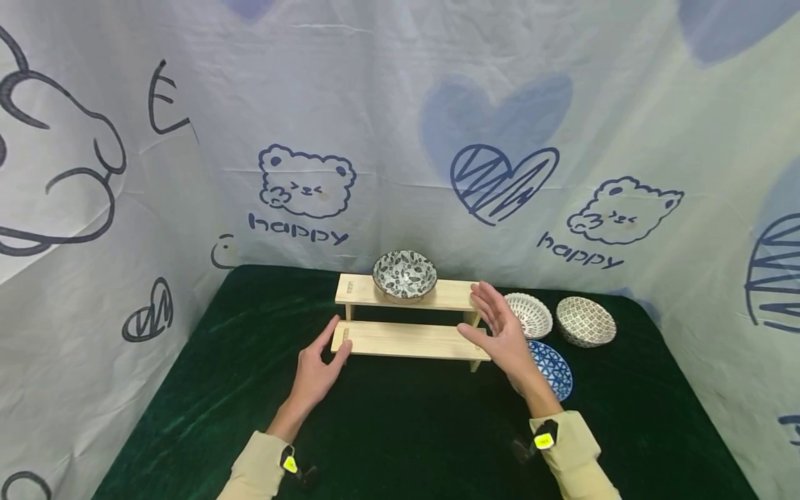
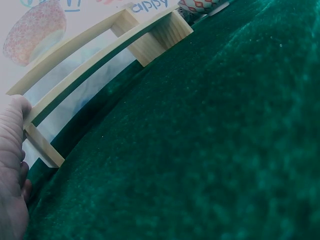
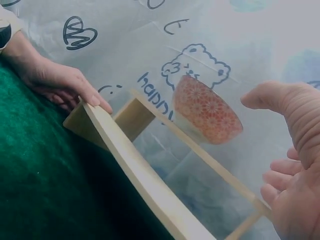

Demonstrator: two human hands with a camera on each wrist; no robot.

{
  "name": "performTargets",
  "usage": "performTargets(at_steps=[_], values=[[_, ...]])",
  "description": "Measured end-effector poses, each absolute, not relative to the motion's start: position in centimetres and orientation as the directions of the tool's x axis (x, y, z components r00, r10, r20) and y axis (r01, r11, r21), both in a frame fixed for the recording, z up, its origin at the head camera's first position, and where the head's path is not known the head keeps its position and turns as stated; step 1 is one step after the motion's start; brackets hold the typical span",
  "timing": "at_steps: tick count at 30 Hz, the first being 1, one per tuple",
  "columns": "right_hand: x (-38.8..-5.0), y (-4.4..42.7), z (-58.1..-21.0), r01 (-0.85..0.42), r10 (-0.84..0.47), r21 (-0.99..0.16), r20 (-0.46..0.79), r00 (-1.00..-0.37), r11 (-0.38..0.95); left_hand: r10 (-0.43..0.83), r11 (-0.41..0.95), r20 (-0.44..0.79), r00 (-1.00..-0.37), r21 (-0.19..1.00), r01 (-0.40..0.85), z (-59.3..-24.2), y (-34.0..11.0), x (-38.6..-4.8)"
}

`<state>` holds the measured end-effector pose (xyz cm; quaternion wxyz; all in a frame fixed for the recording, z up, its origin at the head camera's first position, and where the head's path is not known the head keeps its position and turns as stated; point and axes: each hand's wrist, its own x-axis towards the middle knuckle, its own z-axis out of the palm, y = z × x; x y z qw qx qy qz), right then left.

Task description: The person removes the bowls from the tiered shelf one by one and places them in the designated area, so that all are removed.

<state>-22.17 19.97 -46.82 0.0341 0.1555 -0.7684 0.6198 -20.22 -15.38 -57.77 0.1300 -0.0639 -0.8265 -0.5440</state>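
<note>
A two-tier pale wooden display stand (image 1: 406, 340) stands on the dark green cloth. On its upper step sits a bowl (image 1: 405, 275), black-and-white leaf-patterned inside; the right wrist view shows red flowers on the outside of the bowl (image 3: 207, 112). At the left end of the lower step, my left hand (image 1: 317, 373) grips the board, thumb over its edge; its other fingers are partly hidden. My right hand (image 1: 505, 342) is held by the stand's right end with fingers extended. In the right wrist view, its thumb (image 3: 267, 96) is apart from the wood.
Right of the stand are a white ribbed bowl (image 1: 530, 316), a bowl with a beige lattice pattern (image 1: 585, 321) and a blue-and-white triangle-patterned dish (image 1: 553, 371), partly behind my right forearm. A printed white curtain (image 1: 400, 125) rises behind the green cloth (image 1: 400, 430).
</note>
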Motion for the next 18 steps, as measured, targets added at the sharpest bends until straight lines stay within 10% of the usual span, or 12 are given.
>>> performTargets(at_steps=[18], values=[[-25.3, 16.0, -45.9, -0.336, -0.345, -0.934, 0.276, -0.897, 0.124, -0.034, 0.4, 0.275, -0.961, 0.885, 0.239, -57.6, -15.4, -20.2]])
